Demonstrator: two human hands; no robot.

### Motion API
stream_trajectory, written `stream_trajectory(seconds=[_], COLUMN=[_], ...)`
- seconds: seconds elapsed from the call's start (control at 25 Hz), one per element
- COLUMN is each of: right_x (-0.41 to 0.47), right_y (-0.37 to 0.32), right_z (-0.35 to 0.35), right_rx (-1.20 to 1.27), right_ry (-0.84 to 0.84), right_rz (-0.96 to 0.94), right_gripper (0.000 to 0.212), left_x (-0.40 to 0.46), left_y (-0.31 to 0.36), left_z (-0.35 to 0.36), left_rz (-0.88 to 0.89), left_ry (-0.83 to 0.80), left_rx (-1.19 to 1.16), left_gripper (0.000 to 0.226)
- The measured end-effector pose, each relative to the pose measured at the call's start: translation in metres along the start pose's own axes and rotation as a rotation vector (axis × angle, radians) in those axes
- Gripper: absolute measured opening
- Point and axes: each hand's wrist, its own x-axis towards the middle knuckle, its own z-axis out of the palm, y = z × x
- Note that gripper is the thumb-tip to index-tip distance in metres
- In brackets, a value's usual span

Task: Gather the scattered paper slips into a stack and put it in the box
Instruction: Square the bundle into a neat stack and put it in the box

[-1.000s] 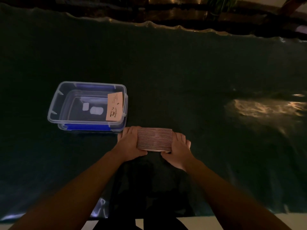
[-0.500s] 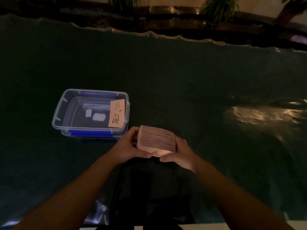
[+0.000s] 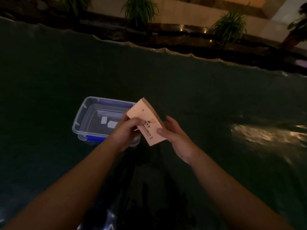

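Observation:
A thick stack of pale pink paper slips [image 3: 146, 120] with dark print is held up off the table, tilted, its face toward me. My left hand [image 3: 126, 131] grips its left edge, thumb on the face. My right hand [image 3: 174, 135] holds its right side, thumb on the lower front. Just behind and left of the stack stands a clear plastic box [image 3: 86, 117] with blue clips, open on top; my left hand covers its near right corner. Whether a slip leans inside the box is hidden.
A dark green cloth [image 3: 199, 97] covers the table; its wavy far edge runs across the top. A bright reflection [image 3: 265, 133] lies on the cloth at the right. Potted plants [image 3: 141, 9] stand beyond the table. A dark shape [image 3: 149, 196] sits between my forearms.
Both hands have lifted the stack off the cloth and turned it from lying edge-up to standing with its printed face toward me, moving it toward the box's right side.

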Motion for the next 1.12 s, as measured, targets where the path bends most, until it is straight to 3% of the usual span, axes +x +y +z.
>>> stream_trajectory(seconds=[0.08,0.2,0.44,0.6,0.76,1.12], right_x=[0.015,0.044,0.096,0.117,0.128,0.144], right_y=[-0.024,-0.048,-0.041,-0.026,-0.025,-0.031], right_z=[0.019,0.057,0.131,0.167,0.182,0.196], right_rx=[-0.084,-0.146,0.023,0.019,-0.045,-0.248], right_ry=[0.004,-0.034,0.016,0.033,0.102,0.177], right_rz=[-0.054,-0.032,0.153,0.227,0.324,0.411], right_gripper=[0.116,0.092,0.069,0.032,0.052,0.044], left_x=[0.004,0.013,0.026,0.039,0.054,0.081], left_y=[0.02,0.043,0.056,0.046,0.033,0.016], left_z=[-0.015,-0.045,-0.111,-0.137,-0.143,-0.151], left_rz=[-0.004,-0.024,-0.116,-0.199,-0.291,-0.377], left_ry=[0.035,0.064,0.141,0.184,0.201,0.297], left_rx=[0.061,0.135,0.137,0.185,0.263,0.289], left_gripper=[0.039,0.041,0.034,0.038,0.03,0.01])
